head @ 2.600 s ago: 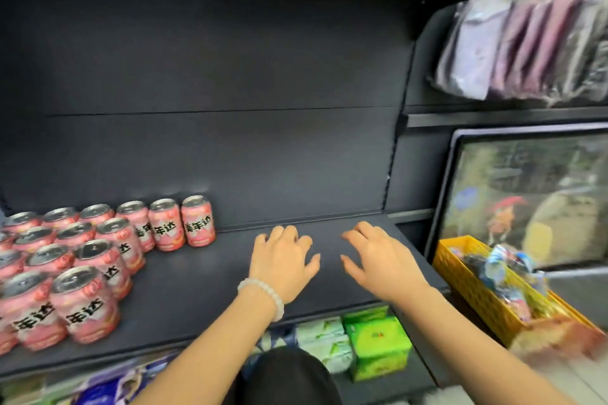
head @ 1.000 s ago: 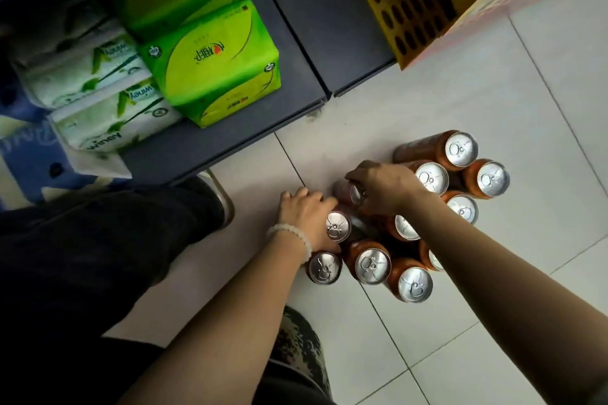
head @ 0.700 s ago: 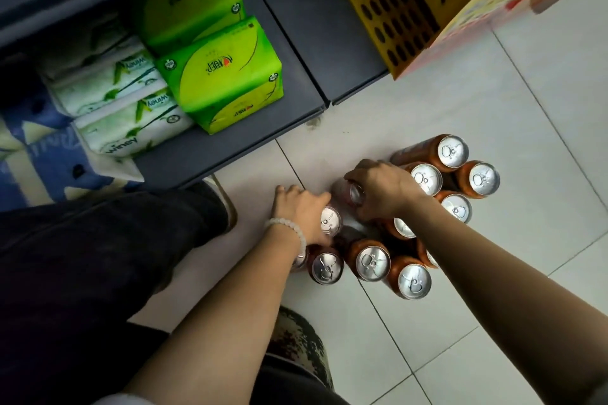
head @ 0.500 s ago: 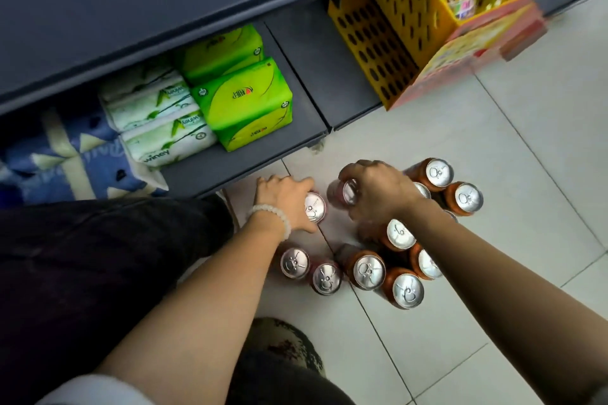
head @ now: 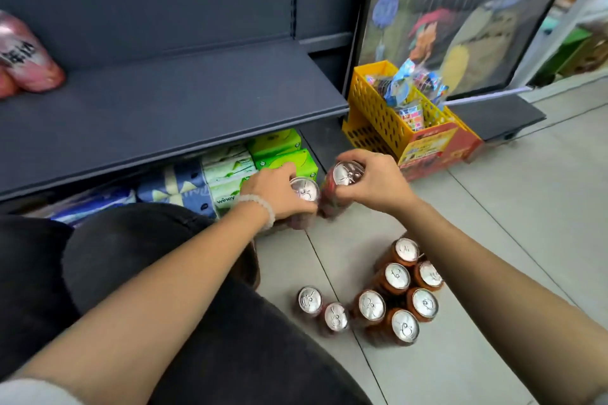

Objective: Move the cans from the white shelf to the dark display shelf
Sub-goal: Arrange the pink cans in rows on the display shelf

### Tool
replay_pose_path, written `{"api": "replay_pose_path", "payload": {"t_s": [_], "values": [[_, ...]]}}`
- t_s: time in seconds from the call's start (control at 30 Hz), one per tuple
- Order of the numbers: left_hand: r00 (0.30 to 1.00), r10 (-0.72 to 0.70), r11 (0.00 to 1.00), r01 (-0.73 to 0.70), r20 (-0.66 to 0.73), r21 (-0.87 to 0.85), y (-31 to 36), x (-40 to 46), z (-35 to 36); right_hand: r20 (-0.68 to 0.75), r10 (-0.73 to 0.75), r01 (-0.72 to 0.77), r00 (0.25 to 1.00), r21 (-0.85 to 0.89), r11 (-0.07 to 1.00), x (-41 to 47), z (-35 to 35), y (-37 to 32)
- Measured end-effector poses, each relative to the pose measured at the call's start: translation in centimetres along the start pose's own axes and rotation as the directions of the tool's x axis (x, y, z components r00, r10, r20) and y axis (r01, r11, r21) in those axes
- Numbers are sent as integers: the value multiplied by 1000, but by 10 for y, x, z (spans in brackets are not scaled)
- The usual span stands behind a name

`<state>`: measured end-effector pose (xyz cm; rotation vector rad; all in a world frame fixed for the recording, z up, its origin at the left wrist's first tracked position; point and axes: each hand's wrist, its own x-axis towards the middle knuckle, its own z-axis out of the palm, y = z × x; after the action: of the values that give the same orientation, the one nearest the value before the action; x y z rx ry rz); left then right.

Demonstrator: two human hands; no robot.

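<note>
At mid-frame the left hand (head: 278,191) grips one can (head: 305,189) from above, and the right hand (head: 375,181) grips another can (head: 348,172) just beside it; seven more cans (head: 397,276) stand on the tiled floor (head: 513,207) at lower right; the dark display shelf (head: 171,102) spans the upper left, pink cans (head: 23,56) at its far left edge.

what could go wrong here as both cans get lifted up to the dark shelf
1. Each hand, left hand and right hand, grips its can near the top, and the two cans, left can and right can, are almost touching; a knock might loosen a grip.
2. The dark shelf has a front lip that a rising can could clip.
3. The cans on the floor stand by the right forearm and knee; a careless move may topple them.
</note>
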<state>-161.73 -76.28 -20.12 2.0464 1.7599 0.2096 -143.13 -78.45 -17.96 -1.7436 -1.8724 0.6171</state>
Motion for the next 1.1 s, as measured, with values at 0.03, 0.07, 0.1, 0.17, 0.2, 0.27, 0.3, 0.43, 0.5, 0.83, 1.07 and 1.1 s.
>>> {"api": "replay_pose_path", "payload": {"t_s": [0.03,0.07,0.1,0.17,0.2,0.27,0.3,0.43,0.5,0.83,1.07,1.1], "values": [[999,-9,999,7,-36,-47,-2,-3,-17,-30,-8,8,1000,28,1000,2,-6,-11],[997,-15,996,8,-76,-84,-5,-7,-36,-48,-22,24,999,46,999,4,-12,-25],[994,-21,994,9,-107,-107,-8,-11,-55,-57,-37,41,998,58,997,7,-17,-40],[985,-47,992,26,-166,-126,-16,-17,-94,-90,-79,86,993,79,993,16,-26,-71],[980,-68,990,43,-190,-134,-20,-20,-111,-107,-93,103,990,90,991,21,-28,-84],[964,-112,984,73,-241,-164,-34,-27,-147,-125,-136,149,983,100,984,33,-29,-118],[955,-135,980,89,-263,-179,-43,-30,-164,-127,-157,171,979,104,980,40,-28,-135],[930,-173,982,139,-324,-126,-81,-43,-223,-98,-214,226,972,137,964,66,-16,-199],[919,-191,981,167,-345,-98,-107,-48,-247,-59,-256,262,965,161,951,80,-3,-229],[862,-305,910,389,-404,145,-225,-53,-310,194,-380,355,904,154,922,157,89,-341],[822,-379,878,464,-425,116,-297,-20,-328,291,-386,363,876,130,923,208,140,-376],[825,-379,877,465,-420,122,-304,-15,-329,293,-386,364,875,130,922,214,147,-379]]}}
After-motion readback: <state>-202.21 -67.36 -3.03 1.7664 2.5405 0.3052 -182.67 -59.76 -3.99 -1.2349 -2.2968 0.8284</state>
